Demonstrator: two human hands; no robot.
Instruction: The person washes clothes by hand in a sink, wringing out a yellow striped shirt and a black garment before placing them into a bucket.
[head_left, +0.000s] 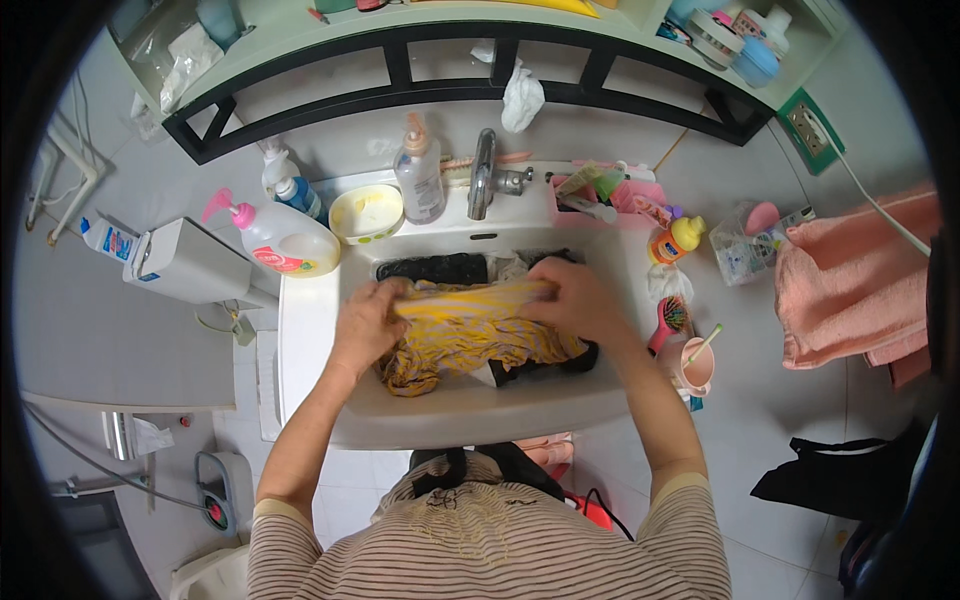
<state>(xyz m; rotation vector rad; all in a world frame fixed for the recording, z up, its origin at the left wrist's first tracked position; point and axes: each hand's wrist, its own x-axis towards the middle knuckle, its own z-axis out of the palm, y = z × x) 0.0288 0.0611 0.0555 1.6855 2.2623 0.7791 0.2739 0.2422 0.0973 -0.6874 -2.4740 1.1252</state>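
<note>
A wet yellow and grey patterned garment (470,325) stretches between my two hands over the white sink (400,420). My left hand (368,318) grips its left end, and my right hand (570,298) grips the right end. The upper band of the cloth is smeared by motion, while its lower part hangs in folds. Black cloth (435,268) lies in the sink behind the garment, and more dark cloth shows under its lower right side. Behind the sink bowl stands a chrome faucet (483,180).
A pump bottle (290,240), a soap dish (366,214) and a clear pump bottle (418,175) line the back left rim. At right are a pink basket (625,195), a yellow bottle (678,240), a hairbrush (668,322) and a pink cup (692,368). A black-framed shelf (450,65) overhangs the back.
</note>
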